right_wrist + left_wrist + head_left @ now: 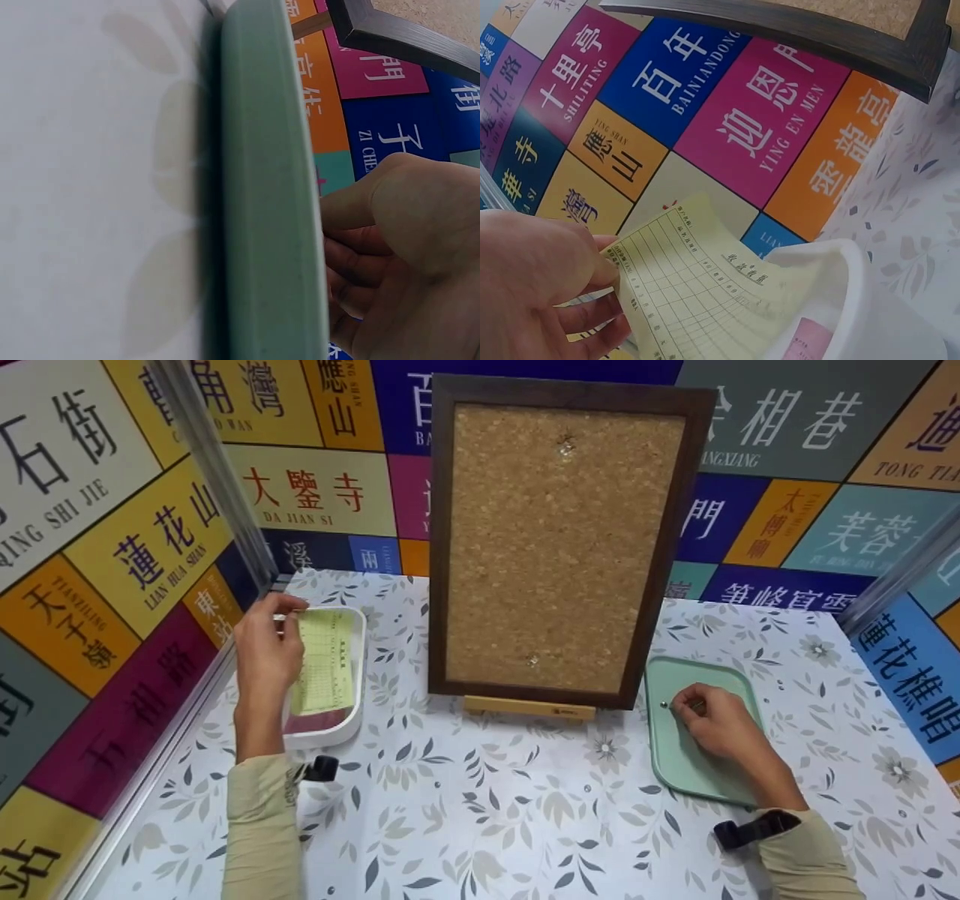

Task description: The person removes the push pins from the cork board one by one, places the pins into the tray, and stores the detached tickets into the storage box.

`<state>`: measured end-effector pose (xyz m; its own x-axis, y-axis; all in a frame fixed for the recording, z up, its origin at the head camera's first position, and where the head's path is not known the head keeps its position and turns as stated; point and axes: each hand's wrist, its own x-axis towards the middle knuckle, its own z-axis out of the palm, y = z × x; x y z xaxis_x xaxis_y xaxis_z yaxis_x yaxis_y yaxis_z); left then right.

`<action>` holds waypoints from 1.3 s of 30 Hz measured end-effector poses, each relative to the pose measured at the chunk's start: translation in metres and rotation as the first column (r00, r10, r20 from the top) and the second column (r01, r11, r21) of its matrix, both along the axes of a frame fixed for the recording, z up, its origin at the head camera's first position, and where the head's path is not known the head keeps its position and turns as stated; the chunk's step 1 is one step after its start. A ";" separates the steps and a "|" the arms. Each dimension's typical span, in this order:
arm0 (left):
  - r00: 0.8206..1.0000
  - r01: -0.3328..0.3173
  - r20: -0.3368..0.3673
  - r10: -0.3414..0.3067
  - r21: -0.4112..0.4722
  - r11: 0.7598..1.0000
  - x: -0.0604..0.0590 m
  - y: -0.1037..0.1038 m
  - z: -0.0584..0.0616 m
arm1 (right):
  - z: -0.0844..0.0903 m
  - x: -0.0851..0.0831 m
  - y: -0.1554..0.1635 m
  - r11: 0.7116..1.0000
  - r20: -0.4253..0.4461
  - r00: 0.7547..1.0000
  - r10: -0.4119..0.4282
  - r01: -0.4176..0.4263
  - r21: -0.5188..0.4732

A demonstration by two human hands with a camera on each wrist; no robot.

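Note:
My left hand (268,649) pinches the top edge of a yellow printed form (326,667) and lifts it out of a white tray (357,690) at the left; in the left wrist view the form (705,292) curls up from the white tray (855,300). My right hand (712,720) rests curled in a pale green tray (675,757) at the right, fingertips at a small metal pushpin (664,705). A cork board (559,540) in a dark frame stands upright on a wooden easel (529,708) between them, with a pin (566,446) near its top and another (532,660) near its bottom.
A pink sheet (806,345) lies under the form in the white tray. Coloured sign-panel walls (112,547) close in the left, back and right. The floral tablecloth (487,810) stretches in front of the board. The green tray rim (270,187) fills the right wrist view.

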<state>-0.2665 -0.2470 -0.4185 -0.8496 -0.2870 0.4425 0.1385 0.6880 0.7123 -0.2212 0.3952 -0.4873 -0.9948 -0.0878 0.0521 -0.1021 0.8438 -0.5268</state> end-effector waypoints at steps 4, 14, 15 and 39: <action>1.000 -0.003 0.001 0.003 0.006 1.000 0.000 -0.001 -0.002 | -0.001 0.001 0.000 1.000 -0.029 1.000 0.002 -0.001 0.016; 0.998 -0.010 0.064 0.010 0.002 1.000 -0.004 -0.007 -0.017 | -0.001 0.002 0.001 1.000 -0.020 1.000 0.004 -0.004 0.010; 0.997 -0.012 0.070 0.012 0.000 1.000 -0.004 -0.007 -0.019 | -0.001 0.002 0.001 1.000 -0.016 1.000 0.003 -0.003 0.008; 0.943 -0.035 0.324 0.075 -0.128 0.991 -0.008 -0.001 -0.031 | -0.001 0.002 0.000 0.999 -0.011 0.999 -0.036 0.036 -0.023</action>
